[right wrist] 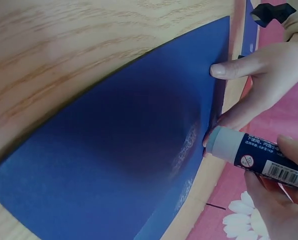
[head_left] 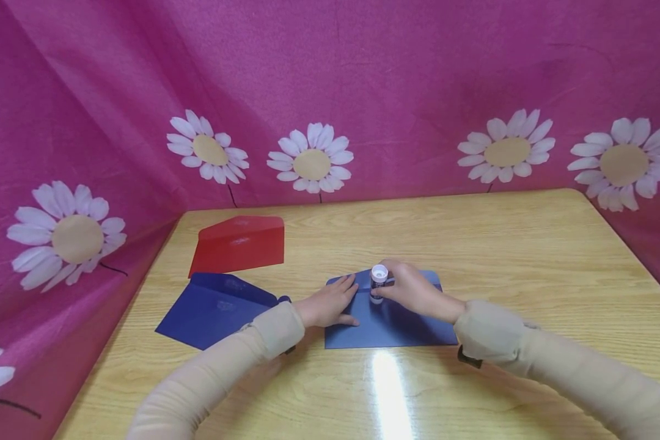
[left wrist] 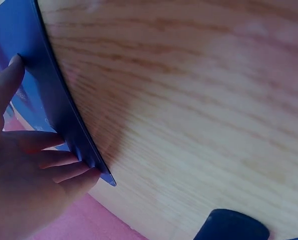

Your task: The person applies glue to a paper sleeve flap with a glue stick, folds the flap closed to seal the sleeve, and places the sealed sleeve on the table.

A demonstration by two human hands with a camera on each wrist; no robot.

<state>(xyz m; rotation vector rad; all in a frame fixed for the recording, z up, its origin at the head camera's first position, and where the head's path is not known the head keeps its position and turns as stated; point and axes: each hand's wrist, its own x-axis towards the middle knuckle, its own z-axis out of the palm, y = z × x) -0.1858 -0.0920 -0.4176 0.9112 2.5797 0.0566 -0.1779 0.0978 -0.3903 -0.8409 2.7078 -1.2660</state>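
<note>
A blue envelope with its flap unfolded lies on the table in front of the person. My left hand rests on its left side, thumb spread and fingers fairly straight over the edge. In my right hand is a glue stick, gripped between thumb and fingers, upright over the fold in the head view. The right wrist view shows the glue stick's printed label and whitish glue smears on the envelope. Whether the stick's tip touches the paper, I cannot tell.
Left of the hands lies a dark blue envelope, partly covered by the left forearm. Behind it is a red envelope. Both have opened flaps with pale smears. Pink flowered cloth borders the wooden table behind and at the sides.
</note>
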